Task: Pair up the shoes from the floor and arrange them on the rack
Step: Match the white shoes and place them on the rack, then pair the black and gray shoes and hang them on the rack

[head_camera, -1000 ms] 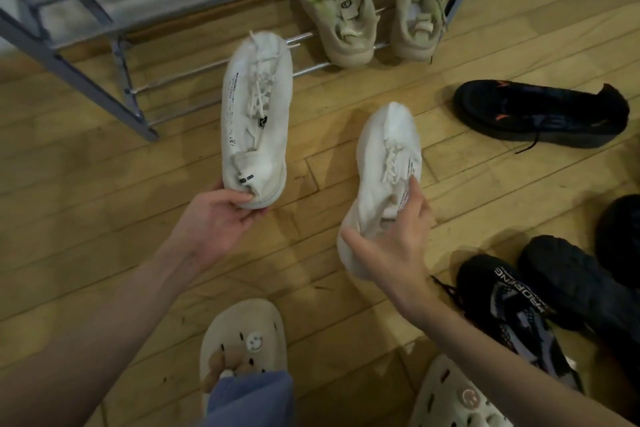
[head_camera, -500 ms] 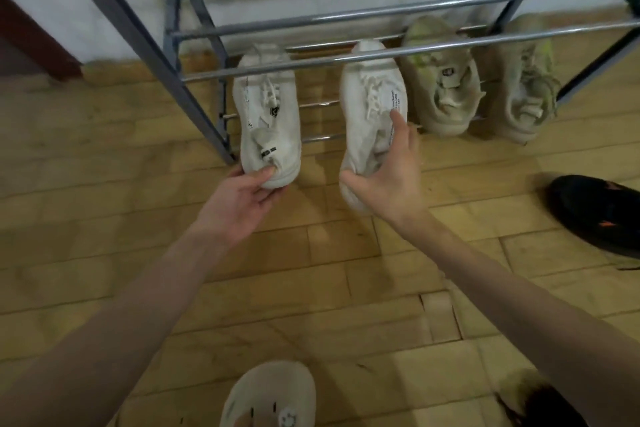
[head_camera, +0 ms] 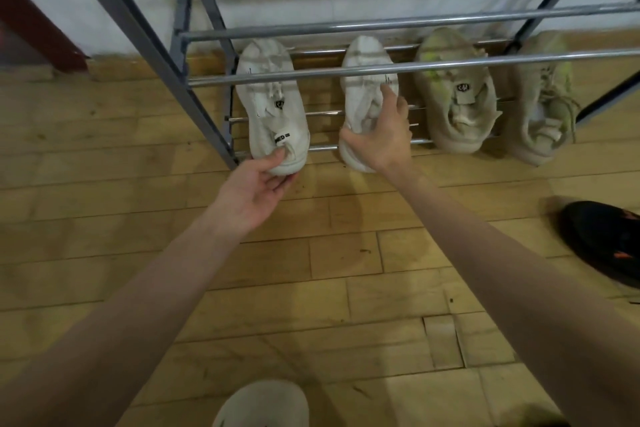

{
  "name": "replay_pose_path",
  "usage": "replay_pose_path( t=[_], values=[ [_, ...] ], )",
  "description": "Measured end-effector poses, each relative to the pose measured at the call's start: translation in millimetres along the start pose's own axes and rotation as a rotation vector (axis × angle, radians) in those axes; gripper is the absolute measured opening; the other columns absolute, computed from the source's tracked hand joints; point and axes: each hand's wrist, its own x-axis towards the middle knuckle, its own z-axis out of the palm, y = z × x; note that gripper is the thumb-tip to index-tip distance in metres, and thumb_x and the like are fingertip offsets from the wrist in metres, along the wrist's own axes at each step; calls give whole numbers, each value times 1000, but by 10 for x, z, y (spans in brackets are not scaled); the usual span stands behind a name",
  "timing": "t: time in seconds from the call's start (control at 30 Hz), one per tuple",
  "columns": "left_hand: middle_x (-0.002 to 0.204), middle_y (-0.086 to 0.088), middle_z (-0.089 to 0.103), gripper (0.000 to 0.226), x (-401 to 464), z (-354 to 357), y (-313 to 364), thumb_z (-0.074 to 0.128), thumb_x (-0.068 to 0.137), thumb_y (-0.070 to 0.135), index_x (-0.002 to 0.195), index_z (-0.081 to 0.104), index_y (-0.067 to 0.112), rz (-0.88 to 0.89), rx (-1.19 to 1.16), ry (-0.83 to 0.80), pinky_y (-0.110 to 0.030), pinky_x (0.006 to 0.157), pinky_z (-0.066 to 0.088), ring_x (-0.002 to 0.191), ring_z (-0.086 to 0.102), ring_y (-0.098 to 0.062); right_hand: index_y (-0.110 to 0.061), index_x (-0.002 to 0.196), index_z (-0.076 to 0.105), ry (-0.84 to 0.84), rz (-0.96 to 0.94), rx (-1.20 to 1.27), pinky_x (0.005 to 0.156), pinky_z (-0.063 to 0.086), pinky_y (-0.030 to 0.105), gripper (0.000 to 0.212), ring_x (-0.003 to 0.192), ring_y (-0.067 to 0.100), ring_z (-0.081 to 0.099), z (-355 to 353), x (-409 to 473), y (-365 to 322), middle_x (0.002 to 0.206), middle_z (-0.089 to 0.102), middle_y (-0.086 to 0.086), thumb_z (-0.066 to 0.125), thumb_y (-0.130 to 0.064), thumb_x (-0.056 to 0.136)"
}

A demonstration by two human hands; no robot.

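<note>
Two hands reach forward to the bottom shelf of the metal shoe rack (head_camera: 381,24). At about 11 o'clock the left hand (head_camera: 254,189) pinches the heel of the left white sneaker (head_camera: 272,104), thumb on top by the heel tab and fingers curled beneath the sole. At about 12 o'clock the right hand (head_camera: 381,139) grips the right white sneaker (head_camera: 367,94) around its collar, thumb on the near side and fingers curled over the far side. Both sneakers lie on the lowest chrome rails, toes toward the wall and heels hanging past the front rail. A higher chrome bar crosses in front of both toes and partly hides them. Just beside them, toward 1 o'clock, a pair of beige sneakers with yellow-green accents (head_camera: 457,100) sits on the same shelf, toes inward, their tongues and laces loose. The rack is made of round shiny tubes between grey painted side posts, and its upper tiers show only bars. At 3 o'clock a black shoe with orange marks (head_camera: 609,239) lies on the wooden plank floor (head_camera: 104,218), well apart from the rack. At 6 o'clock a pale rounded clog (head_camera: 266,402) shows at the frame's bottom edge.
</note>
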Motion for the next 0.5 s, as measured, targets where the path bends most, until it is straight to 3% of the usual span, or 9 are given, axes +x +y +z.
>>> replay_pose_path(
  t=[0.13,0.23,0.3,0.43,0.5],
  values=[
    [125,-12,65,46,-87,-34,-26,65,88,14,130,49,7,32,20,13,-34,92,54,112,64,-23,-13,146,31,-26,-47,9,107,38,53,86,134,36,35,-81,-167,42,149,28,17,72,-42,76],
    [129,-12,60,52,-194,-91,-66,63,91,23,137,44,9,-1,224,25,-33,94,51,116,60,-23,-9,144,34,-79,-99,-11,112,33,42,74,142,31,25,-231,-422,94,151,31,15,70,-32,83],
    [128,-11,59,44,-277,-110,-158,58,94,20,135,45,8,-38,366,61,-30,87,52,110,60,-20,-6,142,36,-130,-100,-27,111,31,38,67,142,29,26,-372,-653,164,148,36,14,68,-22,86],
    [103,-9,67,13,-455,-12,-538,51,94,7,105,59,7,-105,637,80,-30,82,51,87,64,-16,-5,145,34,-200,-18,-97,105,33,30,68,133,31,40,-764,-1177,442,146,36,15,66,-17,86],
    [92,-12,68,12,-516,119,-778,52,91,2,95,61,7,-62,760,15,-31,74,50,77,65,-19,-5,147,28,-196,25,-179,107,31,30,72,135,31,38,-1011,-1446,657,148,34,15,66,-18,88]
  ],
)
